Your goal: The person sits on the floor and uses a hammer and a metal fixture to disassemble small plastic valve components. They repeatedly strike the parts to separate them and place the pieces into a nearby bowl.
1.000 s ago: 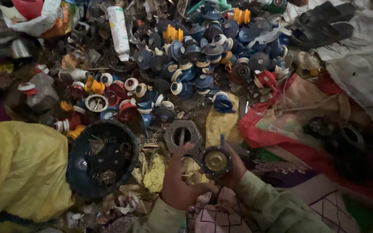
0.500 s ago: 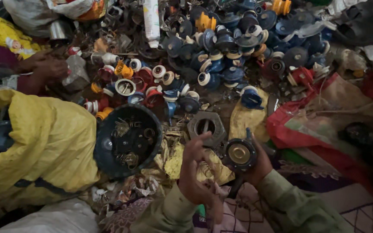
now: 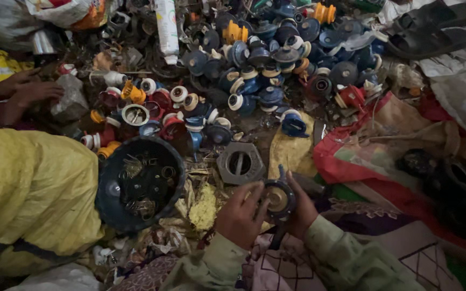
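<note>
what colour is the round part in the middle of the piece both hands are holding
Brass-gold, set in a dark blue-black round body; the head view shows it between the left hand and right hand.

One dark bowl (image 3: 139,183) – one hexagonal grey plate (image 3: 239,163) – two black sandals (image 3: 432,27) – one white tube (image 3: 166,24).

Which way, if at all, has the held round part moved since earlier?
No. The round part sits just below-right of the hexagonal metal piece, as before; only the camera shifted.
</note>
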